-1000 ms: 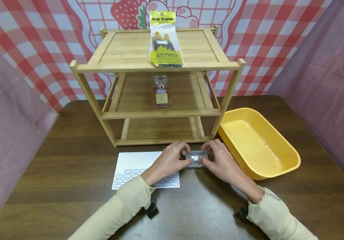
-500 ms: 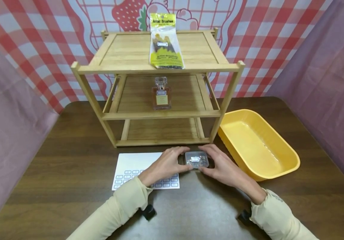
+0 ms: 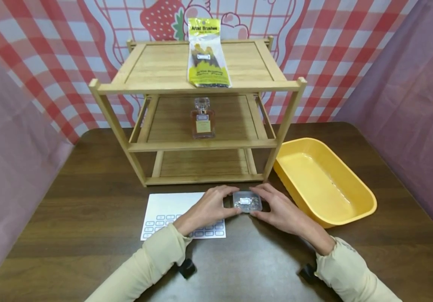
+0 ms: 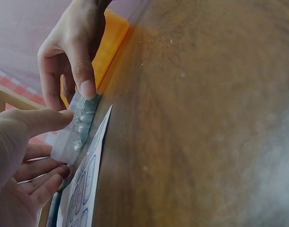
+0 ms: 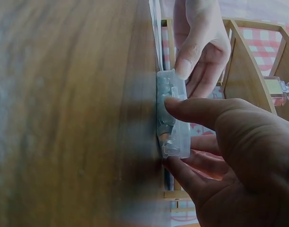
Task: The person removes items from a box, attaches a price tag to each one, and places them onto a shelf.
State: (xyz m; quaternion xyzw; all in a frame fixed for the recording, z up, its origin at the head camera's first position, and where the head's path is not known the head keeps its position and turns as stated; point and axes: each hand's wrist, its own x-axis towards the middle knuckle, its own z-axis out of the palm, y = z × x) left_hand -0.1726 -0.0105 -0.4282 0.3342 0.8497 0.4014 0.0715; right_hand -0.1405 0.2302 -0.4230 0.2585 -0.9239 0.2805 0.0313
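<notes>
A small clear plastic box with little shiny pieces inside lies in front of the shelf, a blue-bordered label on its lid. My left hand holds its left end, thumb at the near edge and fingers at the far edge. At the opposite end my right hand grips it the same way. In the right wrist view the box stays low over the wood, its side showing between the thumbs. Beneath my left hand and wrist is a white sheet of label stickers, partly hidden.
Behind stands a three-tier wooden shelf. A perfume bottle is on its middle tier, and a yellow pack of artist brushes on top; both bear labels. To the right sits a yellow basin, close beside my right hand.
Both thumbs have shifted from the label to the near edge of the box, uncovering the label. The box now shows its lid more fully; over the last half second the hands barely move.
</notes>
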